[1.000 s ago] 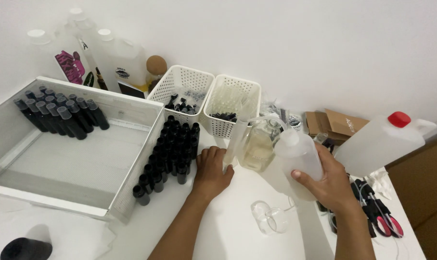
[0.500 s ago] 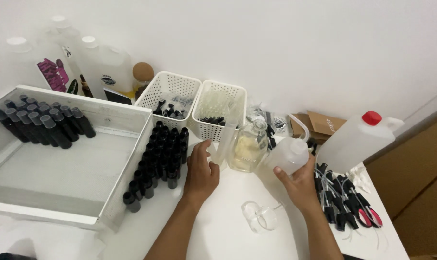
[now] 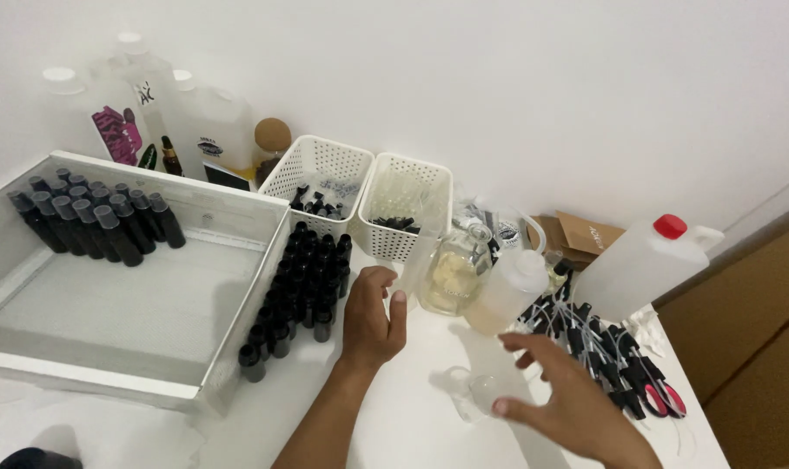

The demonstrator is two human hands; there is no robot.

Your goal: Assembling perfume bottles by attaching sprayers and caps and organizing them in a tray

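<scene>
While I watch through the head view, my left hand rests on the white tabletop, fingers curled loosely around what looks like a slim clear tube; whether the hold is firm I cannot tell. My right hand hovers spread wide and holds nothing, just below the plastic squeeze bottle of pale liquid and just beside a small clear funnel lying on the tabletop. A glass flask of yellowish liquid stands between the tube and the squeeze bottle, near both.

My worry is the crowding: a careless sweep of the right hand could tip the squeeze bottle or flask, and the left forearm could topple the small black bottles packed beside the white tray.

Counting: two white baskets, one red-capped jug, about a dozen capped black vials in the tray, and black bottles outside it too many to count surely.
</scene>
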